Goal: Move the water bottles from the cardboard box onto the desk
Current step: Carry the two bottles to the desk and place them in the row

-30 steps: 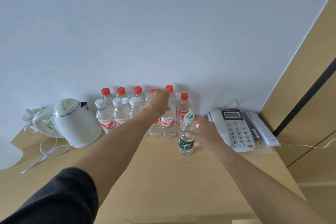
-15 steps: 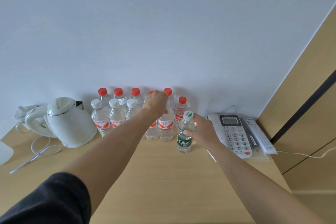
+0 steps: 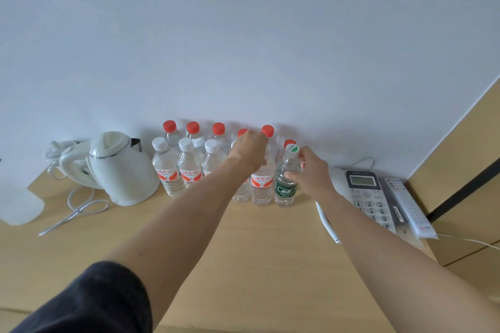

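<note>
Right hand (image 3: 311,173) curls its fingers round the neck and shoulder of the green-label bottle (image 3: 285,182), which stands upright on the desk (image 3: 270,251), while the left hand (image 3: 250,150) is closed, knuckles up, over the top of a red-label bottle (image 3: 262,184) just left of the green-label one. Largest on the desk, the white kettle (image 3: 121,167) stands well left of the green-label bottle, the phone (image 3: 365,197) and remote (image 3: 408,208) lie to its right, and the cluster of red-label bottles (image 3: 189,159) stands between kettle and green-label bottle against the wall (image 3: 243,35).
</note>
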The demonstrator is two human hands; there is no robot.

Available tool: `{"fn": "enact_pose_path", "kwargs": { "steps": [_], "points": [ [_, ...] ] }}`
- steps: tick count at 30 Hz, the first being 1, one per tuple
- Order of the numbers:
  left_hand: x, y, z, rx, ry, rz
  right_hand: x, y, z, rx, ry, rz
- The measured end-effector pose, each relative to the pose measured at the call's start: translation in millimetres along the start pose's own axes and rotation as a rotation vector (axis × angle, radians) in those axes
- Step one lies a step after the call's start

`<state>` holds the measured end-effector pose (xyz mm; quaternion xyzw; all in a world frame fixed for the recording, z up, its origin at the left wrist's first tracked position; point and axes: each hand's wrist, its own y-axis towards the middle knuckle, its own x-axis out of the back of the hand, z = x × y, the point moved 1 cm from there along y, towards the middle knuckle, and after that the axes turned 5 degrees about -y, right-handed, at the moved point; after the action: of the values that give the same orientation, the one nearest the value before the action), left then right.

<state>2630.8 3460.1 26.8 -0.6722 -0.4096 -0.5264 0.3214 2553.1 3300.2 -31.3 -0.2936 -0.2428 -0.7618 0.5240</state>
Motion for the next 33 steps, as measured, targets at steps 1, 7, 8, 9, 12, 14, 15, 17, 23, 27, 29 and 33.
{"fn": "enact_pose_path", "kwargs": {
  "steps": [1, 7, 8, 9, 12, 14, 15, 17, 23, 27, 29, 33],
  "points": [
    [0.2, -1.0, -0.4, -0.005, -0.002, -0.006, -0.3, 0.8, -1.1, 0.003, 0.000, 0.002],
    [-0.2, -3.2, -0.4, -0.038, -0.024, -0.031, 1.8, 0.6, -5.7, 0.004, 0.013, 0.032],
    [0.0, -2.7, -0.3, -0.042, -0.030, -0.034, 1.8, 0.7, -5.9, 0.011, 0.014, 0.032],
    [0.7, -2.3, 0.0, -0.043, -0.036, -0.034, 1.5, 0.8, -6.1, 0.015, 0.017, 0.030],
    [2.1, -1.0, 2.2, -0.026, -0.050, -0.021, -0.4, 0.0, -7.8, 0.011, 0.049, 0.021],
    [2.5, -0.1, 2.7, -0.017, -0.045, -0.017, -1.8, 0.1, -8.5, 0.011, 0.055, 0.011],
    [2.4, 0.3, 2.3, -0.014, -0.044, -0.019, -2.6, 0.2, -8.7, 0.008, 0.056, 0.009],
    [2.3, 1.2, 0.9, -0.006, -0.045, -0.025, -3.6, 0.1, -9.3, 0.004, 0.064, 0.004],
    [2.4, 3.6, 1.4, 0.018, -0.077, -0.008, -5.0, -0.5, -11.2, 0.018, 0.085, -0.013],
    [0.8, 4.6, 1.5, 0.029, -0.086, -0.005, -5.6, 0.1, -11.8, 0.025, 0.082, -0.016],
    [0.2, 5.1, 2.2, 0.031, -0.088, -0.009, -6.7, 0.4, -11.1, 0.031, 0.083, -0.026],
    [-1.4, 7.5, 3.8, 0.024, -0.070, -0.022, -9.1, 0.4, -9.3, 0.047, 0.088, -0.040]
  ]
}}
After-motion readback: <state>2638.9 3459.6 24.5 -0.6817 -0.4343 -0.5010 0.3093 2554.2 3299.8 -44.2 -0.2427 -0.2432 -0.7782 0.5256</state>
